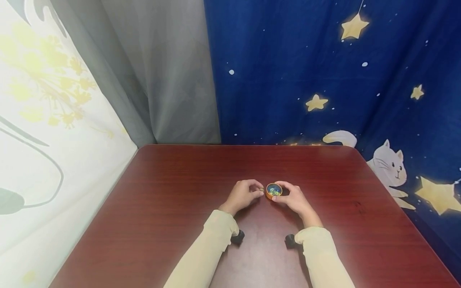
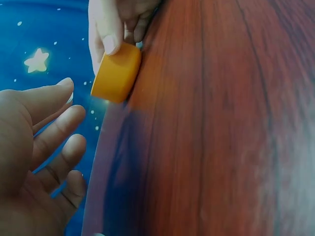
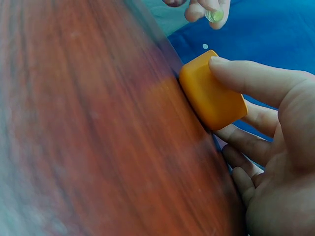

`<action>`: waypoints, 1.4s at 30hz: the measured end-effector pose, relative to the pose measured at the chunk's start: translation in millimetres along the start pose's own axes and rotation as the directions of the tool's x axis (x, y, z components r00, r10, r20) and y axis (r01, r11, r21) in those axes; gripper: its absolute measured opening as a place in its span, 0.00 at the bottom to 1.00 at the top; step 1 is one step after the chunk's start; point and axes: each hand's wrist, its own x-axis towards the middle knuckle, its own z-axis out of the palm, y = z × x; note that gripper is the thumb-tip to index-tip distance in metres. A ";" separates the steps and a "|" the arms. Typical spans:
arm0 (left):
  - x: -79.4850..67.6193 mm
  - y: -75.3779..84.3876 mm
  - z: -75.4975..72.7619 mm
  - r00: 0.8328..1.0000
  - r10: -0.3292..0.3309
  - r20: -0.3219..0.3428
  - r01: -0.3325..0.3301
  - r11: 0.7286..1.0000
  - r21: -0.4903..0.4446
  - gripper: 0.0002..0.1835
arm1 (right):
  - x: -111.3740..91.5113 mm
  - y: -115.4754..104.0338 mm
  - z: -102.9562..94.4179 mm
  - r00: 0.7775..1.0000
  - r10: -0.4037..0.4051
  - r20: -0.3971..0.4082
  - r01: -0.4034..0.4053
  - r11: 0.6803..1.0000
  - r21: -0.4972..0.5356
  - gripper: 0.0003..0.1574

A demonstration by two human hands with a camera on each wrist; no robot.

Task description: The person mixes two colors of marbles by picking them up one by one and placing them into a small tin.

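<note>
A small round orange bowl (image 1: 269,195), tilted with its dark inside facing me, stands over the wooden table (image 1: 173,176). Small yellow-green and pale pieces (image 1: 274,192) lie inside it. My right hand (image 1: 295,199) grips the bowl by its right side, thumb on the near wall and fingers behind. Just left of the bowl, my left hand (image 1: 243,195) pinches a small round yellow-green piece (image 3: 215,15) between thumb and fingertips, apart from the rim. In the left wrist view that piece is hidden behind the fingers; the orange wall (image 2: 118,73) shows beyond them.
Black wrist cameras (image 1: 237,237) sit at both cuffs. Behind the table's far edge hang a grey curtain (image 1: 180,80) and a blue curtain (image 1: 273,80) with stars and a white cat. A white patterned cloth (image 1: 54,160) hangs along the left side.
</note>
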 end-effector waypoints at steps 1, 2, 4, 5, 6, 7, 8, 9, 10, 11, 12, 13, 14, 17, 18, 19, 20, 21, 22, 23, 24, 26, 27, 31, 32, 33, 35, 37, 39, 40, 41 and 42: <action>0.7 1.4 1.7 1.000 0.002 0.005 -0.002 1.000 0.009 0.06 | -0.6 -0.1 -0.3 1.000 -0.001 0.002 0.001 1.000 0.002 0.33; 1.6 2.7 3.3 1.000 0.003 0.007 -0.003 1.000 0.019 0.06 | -1.1 -0.2 -0.6 1.000 -0.002 0.004 0.002 1.000 0.005 0.33; 2.9 4.9 6.4 1.000 0.006 0.007 -0.006 0.999 0.038 0.06 | -1.7 -0.2 -0.9 1.000 0.006 0.005 -0.006 1.000 0.009 0.33; 3.5 6.1 8.0 1.000 0.002 0.005 -0.003 0.999 0.048 0.06 | -1.8 -0.1 -1.0 1.000 0.012 0.005 -0.012 1.000 0.009 0.33; 4.1 7.0 9.7 1.000 -0.001 0.003 0.001 0.998 0.062 0.06 | -1.9 0.0 -1.2 1.000 0.018 0.006 -0.018 1.000 0.008 0.33; 4.6 7.9 11.1 1.000 -0.004 0.001 0.004 0.997 0.075 0.06 | -1.7 0.0 -1.2 1.000 0.026 0.009 -0.026 1.000 0.009 0.33; 4.9 9.0 12.5 1.000 -0.008 -0.003 0.008 0.996 0.084 0.06 | -1.4 -0.1 -1.1 0.999 0.037 0.007 -0.037 0.999 0.003 0.33; 5.1 9.9 13.8 1.000 -0.011 -0.006 0.011 0.996 0.090 0.07 | -1.2 -0.4 -1.2 0.999 0.048 0.004 -0.048 0.999 0.000 0.33; 5.4 11.0 15.0 1.000 -0.016 -0.007 0.016 0.995 0.098 0.07 | -0.8 -0.4 -1.3 0.999 0.052 0.004 -0.052 0.999 -0.010 0.34; 5.7 11.9 16.2 1.000 -0.021 -0.006 0.021 0.994 0.105 0.07 | -0.6 -0.5 -1.4 0.998 0.058 0.002 -0.058 0.998 -0.020 0.34; 6.0 13.0 17.3 1.000 -0.024 -0.004 0.024 0.994 0.110 0.08 | -0.5 -0.6 -1.4 0.998 0.062 0.001 -0.062 0.998 -0.029 0.35; 6.0 13.7 17.8 1.000 -0.027 -0.003 0.027 0.993 0.114 0.08 | -0.1 -1.0 -1.1 0.998 0.067 -0.001 -0.067 0.997 -0.035 0.35; 6.2 14.4 18.3 1.000 -0.030 -0.004 0.030 0.993 0.116 0.08 | 0.2 -1.2 -1.0 0.997 0.071 -0.007 -0.071 0.997 -0.043 0.36; 7.0 15.9 19.5 0.999 -0.040 -0.007 0.040 0.992 0.123 0.08 | 0.8 -1.5 -0.5 0.998 0.068 -0.009 -0.068 0.997 -0.040 0.36; 7.4 16.1 19.9 0.999 -0.042 -0.010 0.043 0.991 0.126 0.08 | 0.9 -1.4 -0.5 0.998 0.063 -0.009 -0.063 0.997 -0.033 0.35; 7.7 16.2 20.4 0.999 -0.046 -0.013 0.047 0.991 0.128 0.08 | 1.1 -1.3 -0.5 0.998 0.057 -0.009 -0.058 0.998 -0.026 0.35; 8.0 16.1 21.0 0.999 -0.049 -0.015 0.051 0.990 0.131 0.08 | 1.2 -1.0 -0.4 0.999 0.049 -0.009 -0.049 0.999 -0.019 0.35; 8.4 15.8 21.7 0.998 -0.053 -0.018 0.055 0.989 0.136 0.09 | 1.3 -0.8 -0.3 0.999 0.043 -0.008 -0.043 0.999 -0.014 0.34; 8.7 15.4 22.4 0.998 -0.056 -0.020 0.058 0.988 0.142 0.08 | 1.4 -0.7 -0.3 0.999 0.035 -0.007 -0.035 0.999 -0.007 0.34; 9.0 15.2 23.1 0.998 -0.058 -0.022 0.061 0.987 0.147 0.08 | 1.6 -0.5 -0.2 1.000 0.029 -0.007 -0.029 1.000 -0.004 0.34; 9.1 15.0 23.8 0.998 -0.061 -0.024 0.064 0.986 0.152 0.08 | 1.6 -0.6 -0.1 1.000 0.027 -0.006 -0.027 1.000 -0.002 0.34; 9.1 15.1 24.5 0.997 -0.067 -0.028 0.070 0.985 0.158 0.08 | 1.5 -1.0 0.1 1.000 0.028 -0.008 -0.028 1.000 -0.002 0.34; 9.0 15.4 24.7 0.997 -0.071 -0.030 0.075 0.984 0.161 0.08 | 1.4 -1.2 0.3 1.000 0.030 -0.010 -0.030 1.000 -0.003 0.34; 8.2 17.9 23.9 0.996 -0.088 -0.031 0.092 0.982 0.164 0.08 | 0.7 -2.3 0.7 1.000 0.030 -0.003 -0.030 1.000 -0.001 0.34; 8.1 18.1 23.9 0.995 -0.092 -0.031 0.096 0.981 0.168 0.08 | 0.5 -2.5 0.9 0.999 0.032 -0.005 -0.032 1.000 0.001 0.34; 7.9 18.5 23.7 0.995 -0.094 -0.032 0.098 0.980 0.171 0.09 | 0.4 -2.6 0.9 1.000 0.030 -0.004 -0.030 1.000 0.000 0.34; 7.5 18.9 23.5 0.995 -0.097 -0.037 0.102 0.979 0.176 0.09 | 0.1 -2.8 0.9 1.000 0.028 -0.003 -0.028 1.000 0.000 0.34; 6.7 18.8 23.7 0.994 -0.100 -0.046 0.107 0.978 0.182 0.09 | 0.0 -3.0 0.9 1.000 0.030 -0.006 -0.030 1.000 -0.002 0.34; 5.7 18.2 24.5 0.993 -0.104 -0.055 0.113 0.976 0.186 0.10 | 0.1 -3.0 0.6 1.000 0.031 -0.005 -0.031 1.000 -0.004 0.35; 5.1 18.2 24.9 0.993 -0.106 -0.059 0.116 0.975 0.188 0.10 | 0.1 -3.0 0.4 0.999 0.032 -0.005 -0.032 0.999 -0.004 0.35; 4.4 18.3 25.4 0.992 -0.107 -0.062 0.117 0.975 0.191 0.11 | 0.2 -3.0 0.3 0.999 0.033 -0.006 -0.033 0.999 -0.005 0.35; 4.0 18.2 25.8 0.992 -0.106 -0.065 0.117 0.974 0.194 0.11 | 0.3 -2.9 0.2 0.999 0.032 -0.007 -0.032 0.999 -0.006 0.35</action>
